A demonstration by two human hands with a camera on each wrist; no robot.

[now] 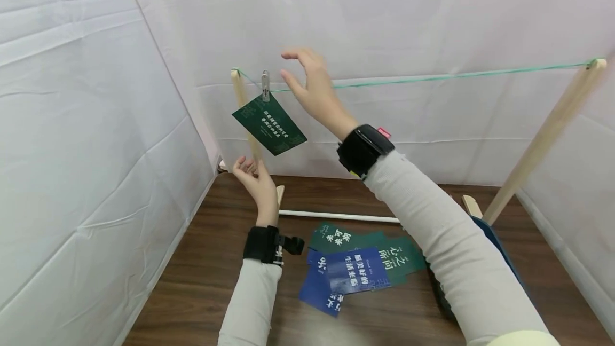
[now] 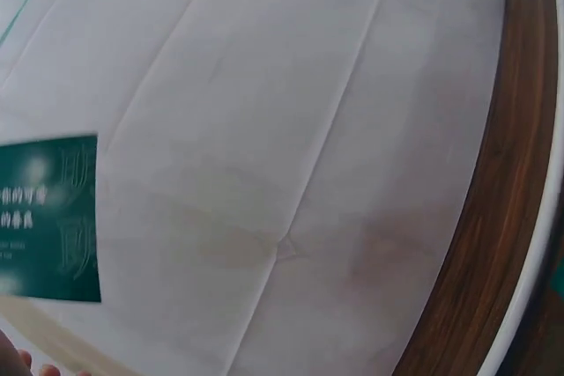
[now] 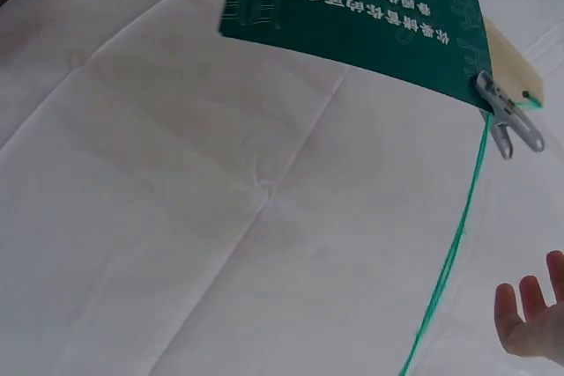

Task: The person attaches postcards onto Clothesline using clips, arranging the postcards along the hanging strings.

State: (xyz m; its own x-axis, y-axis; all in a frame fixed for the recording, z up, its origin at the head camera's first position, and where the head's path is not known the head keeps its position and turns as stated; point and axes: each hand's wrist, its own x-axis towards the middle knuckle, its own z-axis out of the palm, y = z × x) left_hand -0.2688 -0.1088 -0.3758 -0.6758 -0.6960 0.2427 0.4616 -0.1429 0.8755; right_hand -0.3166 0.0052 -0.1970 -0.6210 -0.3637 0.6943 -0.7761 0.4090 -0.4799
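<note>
A dark green card (image 1: pixel 270 124) with white lettering hangs tilted by one corner from a metal clothespin (image 1: pixel 266 86) on the green string (image 1: pixel 413 80). To the right of the clothespin, my right hand (image 1: pixel 313 83) is raised with thumb and fingers spread apart, holding nothing. My left hand (image 1: pixel 257 183) is below the card, fingers loosely bent and nothing in them. In the right wrist view the clothespin (image 3: pixel 507 114) bites the card's corner beside the string, and the fingers (image 3: pixel 531 299) stand apart from it. The left wrist view shows part of the card (image 2: pixel 53 217).
Wooden posts (image 1: pixel 543 140) hold the string at both ends, with a white bar (image 1: pixel 338 216) low between them. Several blue and green cards (image 1: pixel 357 271) overlap on the dark wood table (image 1: pixel 192 282). A dark blue container (image 1: pixel 495 239) is partly hidden behind my right arm. White cloth surrounds the table.
</note>
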